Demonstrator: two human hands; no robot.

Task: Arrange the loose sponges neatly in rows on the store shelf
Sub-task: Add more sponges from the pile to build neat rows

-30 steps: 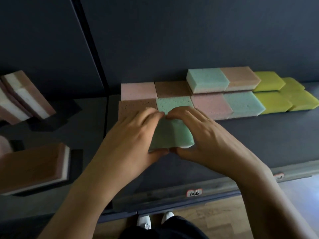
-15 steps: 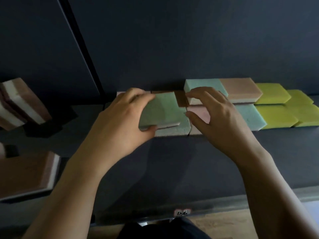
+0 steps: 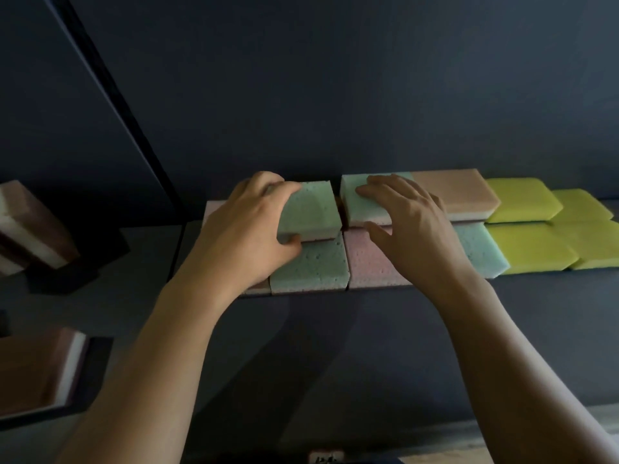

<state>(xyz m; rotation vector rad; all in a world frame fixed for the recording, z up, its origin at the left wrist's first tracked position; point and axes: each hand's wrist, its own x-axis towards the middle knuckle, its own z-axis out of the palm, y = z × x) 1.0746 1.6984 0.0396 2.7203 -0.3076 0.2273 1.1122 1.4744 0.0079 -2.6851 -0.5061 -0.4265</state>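
Note:
My left hand (image 3: 246, 229) grips a green sponge (image 3: 310, 211) at its left side, fingers over the top and thumb at the front, on top of the back row. My right hand (image 3: 407, 226) rests with straight fingers on the neighbouring green sponge (image 3: 356, 202) stacked just to the right. In the front row below lie a green sponge (image 3: 313, 266), a pink sponge (image 3: 371, 262) and another green sponge (image 3: 479, 252). A peach sponge (image 3: 452, 192) sits on the upper layer, with yellow sponges (image 3: 522, 199) at the right.
The dark shelf (image 3: 335, 346) stretches toward me in front of the rows. Brown-and-white sponges (image 3: 31, 226) stand at the far left, and a larger one (image 3: 37, 370) lies lower left. A dark back wall (image 3: 335, 95) closes the shelf behind.
My left hand carried the green sponge from the open shelf up and back onto the back row. My right hand let go of it and moved onto the stacked green sponge.

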